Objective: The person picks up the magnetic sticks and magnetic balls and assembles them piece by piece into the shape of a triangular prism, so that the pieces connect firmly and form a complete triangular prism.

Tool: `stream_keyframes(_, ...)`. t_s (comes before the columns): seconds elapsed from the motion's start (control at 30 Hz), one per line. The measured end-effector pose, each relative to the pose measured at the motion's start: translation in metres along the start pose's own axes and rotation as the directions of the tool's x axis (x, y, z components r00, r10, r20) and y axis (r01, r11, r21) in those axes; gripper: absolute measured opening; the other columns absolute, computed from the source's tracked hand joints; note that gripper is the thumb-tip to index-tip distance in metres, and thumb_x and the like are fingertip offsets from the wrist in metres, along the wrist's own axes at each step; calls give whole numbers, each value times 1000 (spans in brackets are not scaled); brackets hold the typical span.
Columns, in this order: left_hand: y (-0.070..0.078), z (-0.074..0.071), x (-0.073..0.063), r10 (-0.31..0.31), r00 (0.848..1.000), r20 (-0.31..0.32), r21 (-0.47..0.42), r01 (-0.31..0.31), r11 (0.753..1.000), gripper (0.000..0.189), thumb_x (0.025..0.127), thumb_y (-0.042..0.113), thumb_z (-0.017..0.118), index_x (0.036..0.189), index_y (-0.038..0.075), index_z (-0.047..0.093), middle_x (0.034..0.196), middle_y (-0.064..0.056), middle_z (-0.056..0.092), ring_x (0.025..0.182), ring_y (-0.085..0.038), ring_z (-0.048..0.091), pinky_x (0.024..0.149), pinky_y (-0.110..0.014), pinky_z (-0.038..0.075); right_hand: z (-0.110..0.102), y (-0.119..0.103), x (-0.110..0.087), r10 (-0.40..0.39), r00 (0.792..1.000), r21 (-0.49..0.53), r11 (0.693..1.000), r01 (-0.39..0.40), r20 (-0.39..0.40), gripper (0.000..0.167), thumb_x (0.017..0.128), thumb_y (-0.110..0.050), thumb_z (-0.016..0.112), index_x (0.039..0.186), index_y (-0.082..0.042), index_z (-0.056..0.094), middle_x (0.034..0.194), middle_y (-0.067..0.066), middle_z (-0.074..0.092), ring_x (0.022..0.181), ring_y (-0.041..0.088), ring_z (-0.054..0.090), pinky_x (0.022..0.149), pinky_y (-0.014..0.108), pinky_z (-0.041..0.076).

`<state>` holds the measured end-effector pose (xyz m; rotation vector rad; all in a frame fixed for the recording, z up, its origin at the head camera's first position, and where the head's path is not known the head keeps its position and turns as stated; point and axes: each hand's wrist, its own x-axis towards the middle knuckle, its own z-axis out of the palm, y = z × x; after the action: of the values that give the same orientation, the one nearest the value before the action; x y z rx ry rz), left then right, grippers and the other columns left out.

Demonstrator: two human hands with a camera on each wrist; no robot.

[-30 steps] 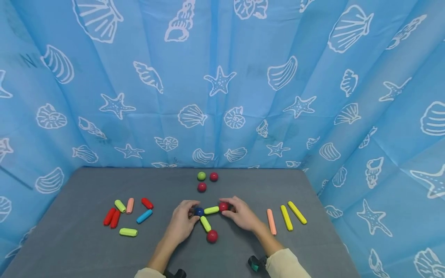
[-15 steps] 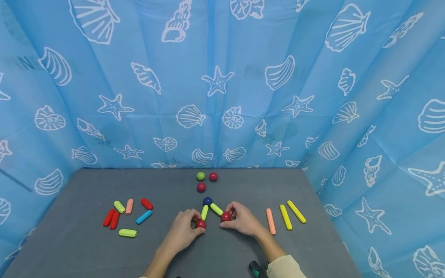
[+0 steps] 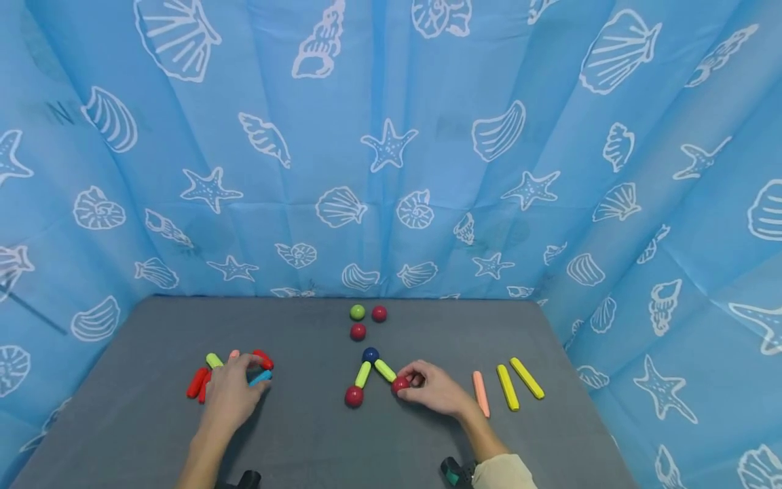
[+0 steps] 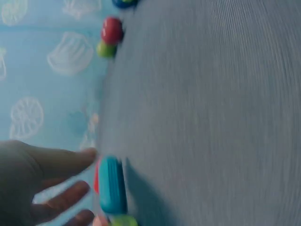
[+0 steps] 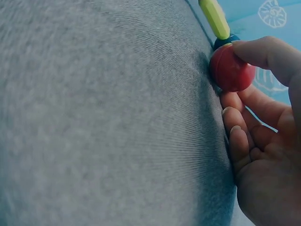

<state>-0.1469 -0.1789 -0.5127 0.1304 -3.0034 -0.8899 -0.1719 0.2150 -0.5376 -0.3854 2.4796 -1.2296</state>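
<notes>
In the middle of the head view, a V shape lies on the table: a dark blue ball [image 3: 370, 355] at its top joins two lime-green sticks [image 3: 363, 374], each ending in a red ball. My right hand [image 3: 436, 388] pinches the right-hand red ball [image 5: 231, 68] between thumb and fingers. The left-hand red ball [image 3: 354, 396] lies free. My left hand [image 3: 233, 392] is over the loose sticks at the left, thumb and fingers apart around the blue stick [image 4: 112, 185]. No firm contact with that stick shows; the left wrist view is blurred.
Red sticks [image 3: 197, 383], a lime-green one [image 3: 214, 360] and a pink one [image 3: 234, 354] lie partly covered by my left hand. Behind the V sit a green ball [image 3: 357, 312] and two red balls [image 3: 358, 331]. Yellow sticks [image 3: 508, 388] and a salmon stick [image 3: 480, 394] lie at the right.
The V turned, so its blue ball now points to the back. My left hand let go of the left red ball and moved left to the loose sticks. The right hand kept its red ball.
</notes>
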Motion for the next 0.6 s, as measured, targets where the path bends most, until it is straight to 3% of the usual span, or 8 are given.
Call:
stream_keyframes(0.13, -16, 0, 2, -42, 999, 33, 53, 40, 998, 37, 84, 16, 83, 117, 8, 72, 111, -14, 71, 90, -35, 56, 66, -43, 42, -2, 2, 0, -14, 1000, 8, 1000, 14, 5, 33, 88, -31, 78, 115, -14, 70, 102, 4, 62, 92, 15, 54, 76, 23, 44)
stream_keyframes(0.3, -14, 8, 0, -1, 1000, 18, 78, 0, 997, 22, 86, 14, 81, 107, 12, 75, 103, -9, 71, 91, -33, 57, 69, -46, 40, -3, 3, 0, -23, 999, 9, 1000, 23, 28, 34, 89, -33, 78, 117, -14, 70, 104, 4, 62, 94, 15, 54, 78, 23, 44)
stream_keyframes(0.43, 6, 8, -4, 64, 998, -19, 52, -63, 997, 25, 86, 15, 81, 110, 12, 75, 107, -9, 71, 97, -32, 60, 74, -48, 44, -3, 4, 0, -2, 999, 25, 1000, 1, 40, 34, 90, -34, 78, 117, -16, 70, 105, 3, 61, 94, 14, 54, 78, 23, 45)
stream_keyframes(0.53, 34, 11, -8, 125, 992, -31, -14, -125, 992, 27, 88, 18, 80, 114, 14, 75, 110, -7, 72, 103, -29, 60, 82, -50, 46, -2, 4, 0, 2, 999, 39, 999, -4, 41, 34, 90, -33, 78, 117, -16, 70, 105, 3, 61, 93, 15, 54, 78, 23, 45)
stream_keyframes(0.6, 57, 21, -10, 158, 987, -34, -67, -160, 985, 26, 88, 20, 81, 114, 17, 75, 110, -3, 71, 106, -26, 58, 87, -49, 46, -1, 3, 0, -1, 999, 52, 999, -1, 37, 33, 90, -31, 78, 118, -15, 70, 105, 4, 61, 93, 15, 54, 78, 23, 45)
